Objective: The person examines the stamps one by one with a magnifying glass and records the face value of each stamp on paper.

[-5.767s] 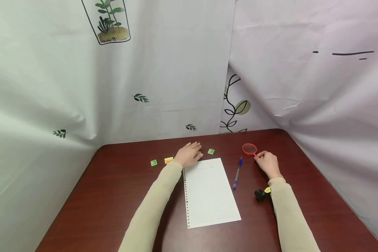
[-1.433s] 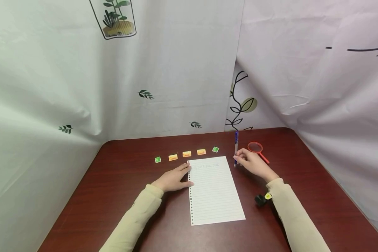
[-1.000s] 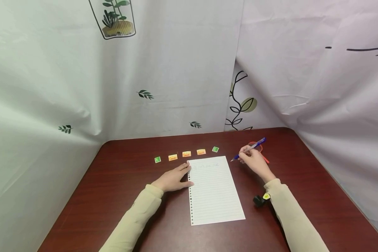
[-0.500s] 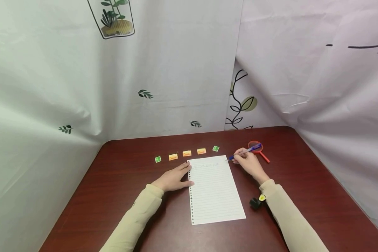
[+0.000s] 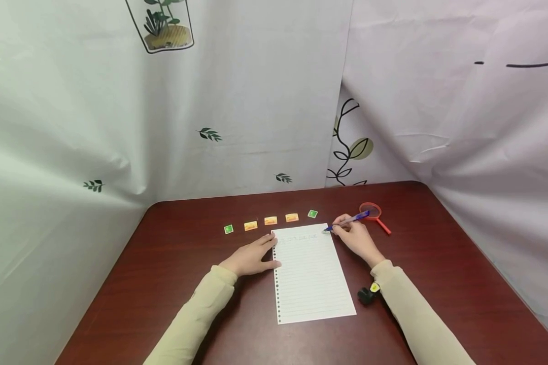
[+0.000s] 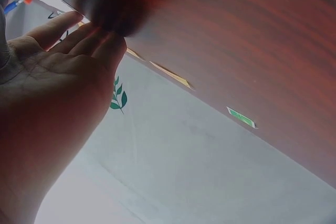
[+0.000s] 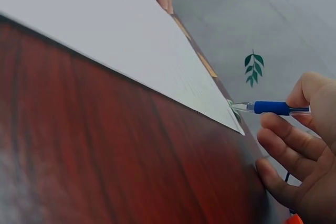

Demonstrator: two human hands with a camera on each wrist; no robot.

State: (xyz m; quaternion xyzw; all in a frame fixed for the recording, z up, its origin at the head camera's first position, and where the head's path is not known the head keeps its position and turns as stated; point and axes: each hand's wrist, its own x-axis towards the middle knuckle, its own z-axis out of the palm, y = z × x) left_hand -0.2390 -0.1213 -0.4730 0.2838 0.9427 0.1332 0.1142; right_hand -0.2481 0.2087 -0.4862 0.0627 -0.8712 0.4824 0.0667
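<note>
A lined sheet of paper (image 5: 312, 279), punched with holes down its left side, lies on the dark red table with faint writing near its top. My left hand (image 5: 251, 257) rests on its left edge, fingers extended. In my right hand (image 5: 357, 239) a blue pen (image 5: 351, 219) is pinched between thumb and fingers, tip pointing left over the sheet's top right corner. The right wrist view shows the pen's blue grip (image 7: 273, 108) and clear tip close by the paper's corner. Behind the right hand lies a red magnifying glass (image 5: 383, 226).
Beyond the sheet runs a row of small cards: a green one (image 5: 229, 229) at the left, orange-yellow ones (image 5: 271, 220) in the middle, another green one (image 5: 312, 214) at the right. A black wrist camera (image 5: 366, 295) hangs by the right sleeve. White printed cloth surrounds the table.
The magnifying glass, earlier in my right hand, was let go. That hand took up the pen, tilted it from upright, and moved left to the paper's corner. My left hand came back to the paper's edge.
</note>
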